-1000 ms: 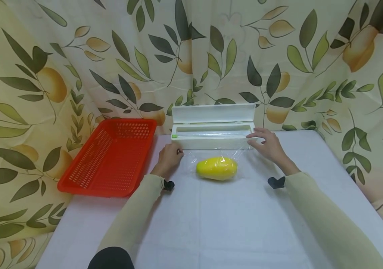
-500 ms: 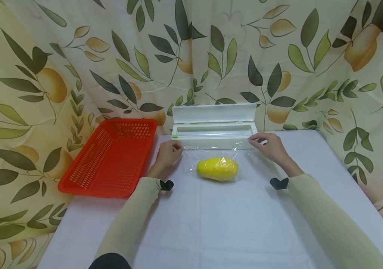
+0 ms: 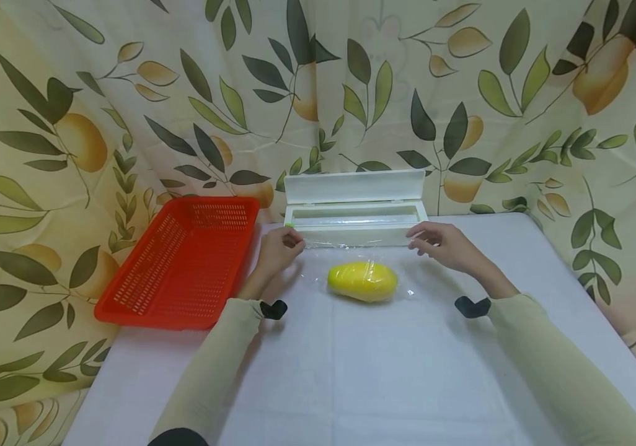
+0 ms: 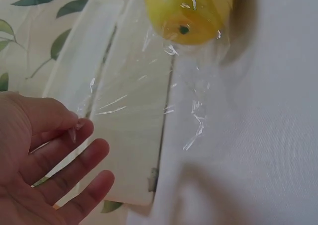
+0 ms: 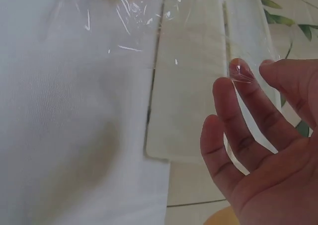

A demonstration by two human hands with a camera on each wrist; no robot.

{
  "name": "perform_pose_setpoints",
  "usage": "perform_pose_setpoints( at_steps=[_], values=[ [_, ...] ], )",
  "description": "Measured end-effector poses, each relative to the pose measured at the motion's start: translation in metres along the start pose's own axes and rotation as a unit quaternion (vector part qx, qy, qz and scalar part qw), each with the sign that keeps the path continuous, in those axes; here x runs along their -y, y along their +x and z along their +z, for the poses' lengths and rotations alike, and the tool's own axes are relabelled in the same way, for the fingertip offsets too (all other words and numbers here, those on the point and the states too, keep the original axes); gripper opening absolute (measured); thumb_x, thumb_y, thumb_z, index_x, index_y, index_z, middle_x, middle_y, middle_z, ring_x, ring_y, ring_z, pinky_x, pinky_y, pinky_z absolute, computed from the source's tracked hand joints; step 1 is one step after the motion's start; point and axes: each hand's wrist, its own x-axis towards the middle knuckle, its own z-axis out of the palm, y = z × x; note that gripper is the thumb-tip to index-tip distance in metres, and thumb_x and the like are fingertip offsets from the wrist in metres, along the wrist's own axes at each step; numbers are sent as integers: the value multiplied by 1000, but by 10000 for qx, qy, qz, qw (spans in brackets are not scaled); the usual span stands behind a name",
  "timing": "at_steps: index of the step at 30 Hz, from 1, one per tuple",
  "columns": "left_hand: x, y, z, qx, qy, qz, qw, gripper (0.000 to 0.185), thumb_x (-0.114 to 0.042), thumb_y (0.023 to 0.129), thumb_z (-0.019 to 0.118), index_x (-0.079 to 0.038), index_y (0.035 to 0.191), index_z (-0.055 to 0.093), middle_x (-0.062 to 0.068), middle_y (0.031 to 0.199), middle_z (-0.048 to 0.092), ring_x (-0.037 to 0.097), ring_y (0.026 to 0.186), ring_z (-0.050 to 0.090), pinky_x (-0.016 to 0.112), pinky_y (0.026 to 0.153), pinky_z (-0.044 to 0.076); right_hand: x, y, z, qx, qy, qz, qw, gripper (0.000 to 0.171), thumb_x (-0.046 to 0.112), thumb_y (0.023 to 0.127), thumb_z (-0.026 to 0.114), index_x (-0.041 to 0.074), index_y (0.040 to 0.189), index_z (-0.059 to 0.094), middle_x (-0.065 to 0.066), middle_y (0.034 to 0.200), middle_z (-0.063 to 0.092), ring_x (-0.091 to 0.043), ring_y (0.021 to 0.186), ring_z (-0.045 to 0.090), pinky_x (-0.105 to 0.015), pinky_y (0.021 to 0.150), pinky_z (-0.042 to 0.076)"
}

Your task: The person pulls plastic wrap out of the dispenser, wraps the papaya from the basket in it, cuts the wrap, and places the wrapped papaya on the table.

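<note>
A yellow oblong fruit (image 3: 361,280), like a papaya, lies on the white table under clear cling film (image 4: 189,86). Behind it stands a white cling film dispenser (image 3: 357,236), lid raised, a roll inside. My left hand (image 3: 279,251), at the dispenser's left front corner, pinches an edge of the film between thumb and index finger, the other fingers spread. At the right front corner is my right hand (image 3: 441,244), fingers loosely bent. Film clings to its index fingertip (image 5: 242,71), and a gap shows between that finger and the thumb.
A red perforated plastic basket (image 3: 184,266) stands on the left of the table (image 3: 396,371). A curtain (image 3: 374,93) with leaf and fruit print hangs right behind the dispenser and along the left side.
My right hand has loosened its pinch on the film and its fingers have spread. The left hand has shifted slightly back, toward the dispenser. The fruit lies almost where it was.
</note>
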Motion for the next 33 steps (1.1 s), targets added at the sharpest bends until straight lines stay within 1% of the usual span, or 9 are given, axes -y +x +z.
perform_pose_setpoints(
  at_steps=[4,8,12,15,18,21,24,27,33],
  values=[
    [-5,-3,-4,-31,-414,30,9991,4,-5,91,76,-3,91,72,11,89,76,24,83,70,33,81,60,8,-4,1,48,364,94,9993,24,7,103,60,1,126,61,-18,111,73,-33,93,71,-31,80,58],
    [-9,-9,-5,6,-822,-2,9966,5,-5,92,76,-2,94,72,11,89,75,23,81,72,30,79,60,19,-12,6,59,819,274,9962,24,9,103,60,-1,125,57,-20,112,73,-34,93,70,-29,76,59],
    [-19,-23,-4,122,-1067,-149,9941,7,-6,93,75,-2,97,73,9,90,76,21,80,73,29,76,61,33,-24,15,31,1026,355,9941,26,13,103,63,0,123,54,-19,113,73,-34,94,70,-29,76,59],
    [-26,-36,4,120,-1093,-121,9939,6,-7,92,77,-2,95,74,7,89,76,19,79,73,29,75,61,42,-34,26,-35,1011,296,9944,24,11,101,65,2,121,55,-16,114,73,-32,95,70,-28,76,58],
    [-32,-51,16,-1,-913,110,9958,5,-7,90,79,-5,92,75,5,88,76,17,79,73,27,74,60,51,-44,39,-154,889,238,9956,21,11,100,67,5,118,58,-13,114,73,-30,98,70,-28,79,58],
    [-40,-66,31,-30,-747,380,9965,5,-5,89,79,-7,90,75,3,88,75,15,81,71,24,73,60,57,-54,50,-304,658,146,9973,18,12,98,70,8,114,63,-9,114,72,-29,102,69,-35,84,60],
    [-44,-77,44,115,-665,653,9956,5,-4,90,78,-7,93,75,3,91,75,14,83,70,22,73,59,59,-62,61,-434,370,37,9984,14,12,97,72,10,111,67,-6,112,72,-27,104,68,-45,87,59],
    [-43,-84,54,162,-659,971,9930,5,-2,89,77,-4,93,75,5,91,76,15,83,71,24,73,60,60,-67,69,-503,263,-39,9984,14,10,96,72,12,110,70,-5,113,72,-27,104,67,-47,86,59],
    [-40,-91,65,-34,-537,1629,9852,10,3,87,79,-3,92,72,7,89,76,16,81,71,27,74,60,60,-73,77,-641,180,-169,9976,18,10,94,75,11,112,72,-6,116,72,-29,108,67,-46,85,60]
  ],
)
